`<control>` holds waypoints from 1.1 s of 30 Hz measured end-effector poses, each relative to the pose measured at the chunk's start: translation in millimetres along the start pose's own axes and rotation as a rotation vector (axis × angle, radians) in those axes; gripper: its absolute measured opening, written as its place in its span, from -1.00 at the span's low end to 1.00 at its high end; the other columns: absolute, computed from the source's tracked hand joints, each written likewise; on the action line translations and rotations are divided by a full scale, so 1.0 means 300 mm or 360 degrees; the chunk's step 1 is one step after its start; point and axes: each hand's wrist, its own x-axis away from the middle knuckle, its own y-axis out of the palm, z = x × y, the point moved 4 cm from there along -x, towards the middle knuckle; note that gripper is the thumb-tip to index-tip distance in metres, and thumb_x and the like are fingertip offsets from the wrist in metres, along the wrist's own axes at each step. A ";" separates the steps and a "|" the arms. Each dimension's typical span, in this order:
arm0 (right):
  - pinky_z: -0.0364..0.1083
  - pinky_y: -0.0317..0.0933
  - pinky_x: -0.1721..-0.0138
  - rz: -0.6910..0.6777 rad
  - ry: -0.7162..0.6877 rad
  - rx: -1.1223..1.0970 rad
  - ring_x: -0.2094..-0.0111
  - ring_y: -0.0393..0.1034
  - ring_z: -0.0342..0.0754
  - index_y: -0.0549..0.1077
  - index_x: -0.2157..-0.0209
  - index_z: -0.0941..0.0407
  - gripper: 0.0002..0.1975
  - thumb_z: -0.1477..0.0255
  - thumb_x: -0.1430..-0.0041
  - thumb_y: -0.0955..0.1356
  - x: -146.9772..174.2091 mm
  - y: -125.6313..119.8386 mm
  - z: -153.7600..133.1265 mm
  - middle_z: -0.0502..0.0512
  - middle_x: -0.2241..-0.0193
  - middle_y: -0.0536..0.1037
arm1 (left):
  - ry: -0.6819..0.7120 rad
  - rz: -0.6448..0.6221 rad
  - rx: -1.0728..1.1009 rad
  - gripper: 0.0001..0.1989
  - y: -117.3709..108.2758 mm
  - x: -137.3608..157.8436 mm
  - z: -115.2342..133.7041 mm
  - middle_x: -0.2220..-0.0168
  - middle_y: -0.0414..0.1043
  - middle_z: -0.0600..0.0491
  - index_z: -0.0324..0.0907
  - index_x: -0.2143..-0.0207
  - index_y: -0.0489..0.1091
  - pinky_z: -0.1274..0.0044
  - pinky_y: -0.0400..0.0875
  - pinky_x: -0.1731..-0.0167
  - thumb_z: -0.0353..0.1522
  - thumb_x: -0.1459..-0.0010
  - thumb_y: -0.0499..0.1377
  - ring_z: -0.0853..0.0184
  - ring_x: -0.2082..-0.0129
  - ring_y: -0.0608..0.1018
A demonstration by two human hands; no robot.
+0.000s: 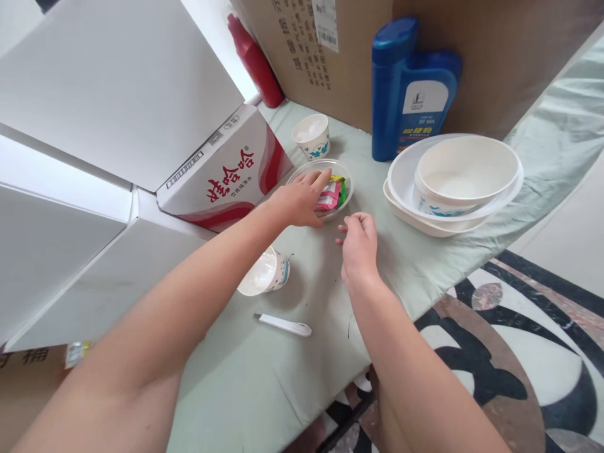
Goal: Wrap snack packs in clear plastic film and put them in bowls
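My left hand [302,198] reaches over a clear plastic bowl [348,168], its fingers spread at the near-left side. Inside the bowl lie small packets [333,194] in pink, yellow and green wrapping, partly covered by that hand. Just to the right and nearer me, my right hand [359,244] is curled with thumb and fingertips together; anything in the pinch is too small to make out. A paper cup [278,272] with a shiny film inside is tipped toward me, partly behind my left forearm. Nearer still, a white utility knife [284,324] lies on the table.
Another paper cup [311,135] stands behind the bowl. At right are nested white bowls [472,170] and a blue oil bottle [410,94]. A large cardboard box [349,75], a red bottle [257,63] and a white-and-red carton [231,176] border the green cloth-covered table [245,390].
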 end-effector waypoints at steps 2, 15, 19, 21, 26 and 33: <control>-0.09 0.20 0.31 0.0067 0.0092 -0.0012 0.27 0.34 -0.05 0.26 0.30 0.00 -0.83 0.24 -0.10 0.26 0.019 0.000 0.004 -0.02 0.33 0.40 | -0.0035 0.0062 0.0023 0.20 -0.020 -0.051 -0.006 -0.48 -0.10 -0.28 -0.23 -0.49 -0.29 0.18 0.29 -0.23 -0.22 0.06 0.33 -0.21 -0.41 0.13; -0.07 0.15 0.27 0.0010 0.0208 0.0056 0.30 0.29 -0.06 0.27 0.30 0.02 -0.82 0.30 -0.02 0.27 0.046 0.069 0.034 -0.04 0.36 0.38 | -0.0221 0.0460 0.0153 -0.21 -0.113 -0.326 -0.026 -0.37 0.14 -0.21 -0.15 -0.31 0.12 0.13 0.20 -0.25 -0.13 -0.09 0.27 -0.11 -0.37 0.18; -0.06 0.14 0.26 0.0010 0.0208 0.0074 0.35 0.23 -0.08 0.27 0.29 0.01 -0.83 0.30 -0.04 0.26 0.034 0.068 0.017 -0.07 0.37 0.34 | -0.0265 0.0593 0.0047 -0.29 -0.126 -0.332 -0.024 -0.39 0.07 -0.19 -0.07 -0.34 0.11 0.12 0.15 -0.25 -0.18 -0.18 0.21 -0.14 -0.38 0.15; -0.06 0.13 0.26 0.0009 0.0202 0.0068 0.35 0.22 -0.08 0.26 0.28 0.01 -0.83 0.30 -0.05 0.26 0.039 0.067 0.014 -0.08 0.38 0.33 | -0.0136 0.0577 -0.0005 -0.43 -0.118 -0.322 -0.005 -0.30 0.21 -0.18 -0.05 -0.30 0.19 0.16 0.25 -0.15 -0.29 -0.24 0.14 -0.09 -0.28 0.30; -0.07 0.11 0.31 -0.0021 0.0181 0.0106 0.35 0.25 -0.07 0.26 0.28 0.02 -0.83 0.32 -0.03 0.27 0.074 0.070 0.014 -0.05 0.40 0.35 | -0.0034 0.0469 -0.0064 -0.57 -0.106 -0.305 0.026 -0.12 0.38 -0.13 -0.09 -0.13 0.37 0.27 0.33 0.07 -0.50 -0.32 -0.09 0.05 -0.05 0.48; -0.07 0.10 0.34 -0.0040 0.0150 0.0125 0.38 0.25 -0.07 0.26 0.29 0.03 -0.83 0.34 -0.03 0.27 0.097 0.080 0.009 -0.05 0.43 0.35 | -0.0297 0.0614 0.0059 -0.58 -0.134 -0.397 -0.031 -0.24 0.27 -0.10 -0.11 -0.15 0.41 0.22 0.31 0.02 -0.36 -0.43 -0.14 0.07 -0.12 0.38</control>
